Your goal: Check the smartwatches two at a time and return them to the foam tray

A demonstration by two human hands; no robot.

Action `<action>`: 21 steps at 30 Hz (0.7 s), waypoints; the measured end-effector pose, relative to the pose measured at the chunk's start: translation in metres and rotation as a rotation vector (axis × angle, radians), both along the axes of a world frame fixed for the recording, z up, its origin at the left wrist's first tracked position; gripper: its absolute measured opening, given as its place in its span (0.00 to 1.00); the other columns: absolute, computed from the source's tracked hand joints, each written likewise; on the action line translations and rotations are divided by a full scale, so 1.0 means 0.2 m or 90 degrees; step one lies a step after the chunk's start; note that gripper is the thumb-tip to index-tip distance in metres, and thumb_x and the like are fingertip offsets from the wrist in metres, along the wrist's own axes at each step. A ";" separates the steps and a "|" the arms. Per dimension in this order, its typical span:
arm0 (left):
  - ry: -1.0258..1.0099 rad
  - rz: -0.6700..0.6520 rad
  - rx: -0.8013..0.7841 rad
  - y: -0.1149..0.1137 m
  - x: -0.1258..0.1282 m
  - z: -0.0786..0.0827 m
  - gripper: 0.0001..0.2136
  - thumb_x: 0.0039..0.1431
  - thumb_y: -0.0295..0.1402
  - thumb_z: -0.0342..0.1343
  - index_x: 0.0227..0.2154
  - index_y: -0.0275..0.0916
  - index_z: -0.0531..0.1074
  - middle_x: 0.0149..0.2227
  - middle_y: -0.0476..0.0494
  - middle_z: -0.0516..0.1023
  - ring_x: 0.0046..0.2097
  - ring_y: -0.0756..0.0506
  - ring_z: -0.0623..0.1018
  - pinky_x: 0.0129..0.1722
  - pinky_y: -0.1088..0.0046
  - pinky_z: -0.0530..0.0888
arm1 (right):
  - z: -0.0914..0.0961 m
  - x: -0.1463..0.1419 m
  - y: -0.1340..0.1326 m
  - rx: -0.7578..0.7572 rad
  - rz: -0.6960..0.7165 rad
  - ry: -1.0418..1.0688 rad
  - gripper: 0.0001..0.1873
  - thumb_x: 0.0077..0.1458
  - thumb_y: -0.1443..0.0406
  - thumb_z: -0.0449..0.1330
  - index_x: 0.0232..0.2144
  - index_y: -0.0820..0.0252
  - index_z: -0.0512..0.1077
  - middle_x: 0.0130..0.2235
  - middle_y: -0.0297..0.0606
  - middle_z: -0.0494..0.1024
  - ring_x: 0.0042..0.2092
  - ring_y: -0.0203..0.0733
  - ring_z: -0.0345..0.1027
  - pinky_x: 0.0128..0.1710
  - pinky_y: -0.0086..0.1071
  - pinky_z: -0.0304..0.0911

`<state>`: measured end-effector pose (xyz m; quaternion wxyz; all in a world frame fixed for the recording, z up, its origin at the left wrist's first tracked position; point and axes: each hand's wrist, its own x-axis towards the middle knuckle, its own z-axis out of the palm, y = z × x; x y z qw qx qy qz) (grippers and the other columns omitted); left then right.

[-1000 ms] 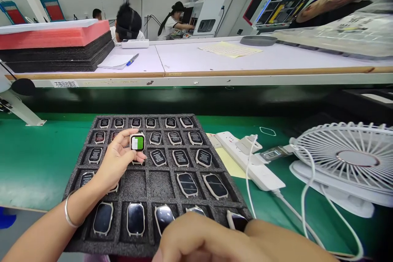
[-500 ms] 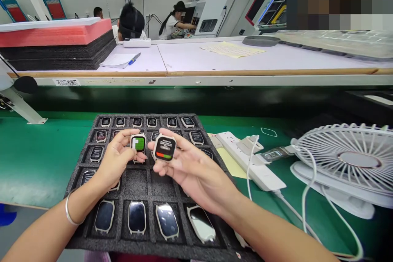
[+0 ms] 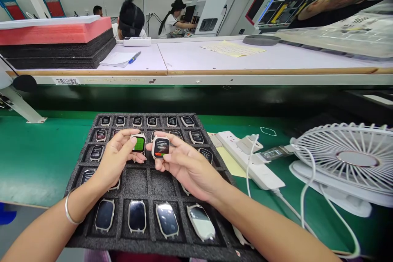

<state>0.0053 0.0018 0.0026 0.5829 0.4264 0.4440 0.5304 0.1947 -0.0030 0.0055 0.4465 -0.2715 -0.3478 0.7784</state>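
Note:
A black foam tray [image 3: 141,182] with a grid of pockets lies on the green bench and holds several small smartwatch bodies. My left hand [image 3: 115,159] grips one watch body with a lit green screen [image 3: 138,143] above the tray's middle rows. My right hand [image 3: 184,166] holds a second watch body [image 3: 161,147] whose dark screen shows text and a red-green bar. The two watches sit side by side, almost touching. A silver bangle is on my left wrist.
A white power strip [image 3: 251,163] with plugged cables and a white desk fan [image 3: 350,159] lie to the right. A raised white shelf [image 3: 196,59] carries stacked foam sheets [image 3: 58,43], a notepad with pen, and papers. Other people work at benches in the background.
My right hand came up from the near edge holding a second watch and brought it beside the left one. The left watch's screen turned from part white to all green.

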 end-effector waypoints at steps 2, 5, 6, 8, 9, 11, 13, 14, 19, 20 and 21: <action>-0.009 -0.006 0.006 0.00 0.00 0.00 0.18 0.53 0.39 0.66 0.45 0.39 0.72 0.32 0.50 0.76 0.26 0.47 0.81 0.29 0.69 0.80 | 0.00 0.00 0.00 0.002 -0.003 -0.004 0.25 0.48 0.72 0.66 0.50 0.55 0.71 0.44 0.39 0.82 0.30 0.35 0.72 0.36 0.33 0.66; -0.032 -0.021 0.016 -0.01 0.00 0.00 0.19 0.53 0.34 0.65 0.48 0.39 0.71 0.36 0.48 0.78 0.29 0.47 0.82 0.32 0.68 0.80 | 0.00 0.01 0.01 0.000 -0.013 -0.008 0.25 0.48 0.71 0.66 0.50 0.55 0.71 0.44 0.40 0.82 0.31 0.35 0.71 0.36 0.34 0.66; -0.036 -0.024 0.017 -0.01 0.00 0.00 0.20 0.53 0.33 0.65 0.49 0.40 0.71 0.37 0.47 0.78 0.30 0.47 0.82 0.33 0.68 0.81 | 0.00 0.01 0.01 -0.001 -0.017 -0.009 0.25 0.48 0.72 0.66 0.50 0.55 0.71 0.44 0.40 0.82 0.31 0.35 0.71 0.36 0.34 0.66; -0.034 -0.025 0.017 -0.01 0.00 0.00 0.21 0.52 0.30 0.64 0.50 0.40 0.71 0.39 0.47 0.78 0.30 0.47 0.82 0.34 0.68 0.81 | 0.01 0.01 0.01 -0.003 -0.024 -0.013 0.26 0.47 0.72 0.66 0.50 0.55 0.70 0.44 0.40 0.82 0.30 0.35 0.71 0.36 0.34 0.65; -0.031 -0.026 0.017 -0.01 0.00 0.00 0.21 0.52 0.29 0.63 0.50 0.41 0.70 0.39 0.47 0.77 0.31 0.48 0.82 0.35 0.68 0.81 | 0.01 0.01 0.01 -0.003 -0.028 -0.014 0.26 0.47 0.72 0.66 0.49 0.55 0.71 0.44 0.39 0.82 0.30 0.35 0.71 0.35 0.33 0.65; -0.021 -0.027 0.017 -0.01 0.00 0.01 0.22 0.52 0.28 0.63 0.51 0.41 0.70 0.41 0.47 0.77 0.31 0.48 0.82 0.36 0.69 0.81 | 0.01 0.01 0.01 -0.003 -0.036 -0.014 0.25 0.47 0.71 0.67 0.49 0.55 0.71 0.43 0.39 0.82 0.30 0.35 0.71 0.35 0.33 0.65; -0.011 -0.030 0.018 -0.01 0.01 0.01 0.23 0.51 0.27 0.62 0.52 0.41 0.70 0.42 0.47 0.77 0.32 0.48 0.82 0.37 0.69 0.80 | 0.01 0.01 0.01 -0.001 -0.044 -0.014 0.25 0.47 0.71 0.67 0.49 0.55 0.71 0.43 0.39 0.82 0.29 0.35 0.70 0.35 0.33 0.65; -0.008 -0.031 0.020 -0.01 0.01 0.01 0.23 0.51 0.26 0.62 0.52 0.42 0.70 0.42 0.47 0.77 0.32 0.48 0.83 0.38 0.69 0.80 | 0.01 0.01 0.02 0.001 -0.047 -0.014 0.25 0.47 0.71 0.67 0.49 0.55 0.71 0.43 0.39 0.82 0.29 0.35 0.70 0.35 0.34 0.65; -0.016 -0.030 0.019 -0.01 0.00 0.00 0.23 0.50 0.26 0.62 0.51 0.42 0.71 0.42 0.46 0.78 0.33 0.47 0.83 0.38 0.67 0.80 | 0.01 0.01 0.02 0.010 -0.053 -0.021 0.24 0.47 0.71 0.66 0.48 0.55 0.72 0.43 0.39 0.82 0.29 0.35 0.70 0.35 0.34 0.66; -0.021 -0.029 0.015 -0.01 0.00 0.00 0.22 0.51 0.27 0.62 0.51 0.41 0.71 0.41 0.47 0.78 0.32 0.47 0.83 0.38 0.66 0.80 | 0.01 0.01 0.02 0.013 -0.052 -0.022 0.24 0.47 0.71 0.66 0.48 0.55 0.72 0.43 0.39 0.82 0.29 0.35 0.70 0.35 0.34 0.66; -0.026 -0.028 0.011 -0.01 0.00 0.00 0.21 0.52 0.29 0.62 0.50 0.41 0.71 0.40 0.47 0.78 0.32 0.46 0.83 0.37 0.66 0.81 | 0.01 0.01 0.02 0.016 -0.050 -0.024 0.24 0.47 0.71 0.66 0.48 0.55 0.72 0.43 0.39 0.82 0.29 0.35 0.70 0.34 0.34 0.66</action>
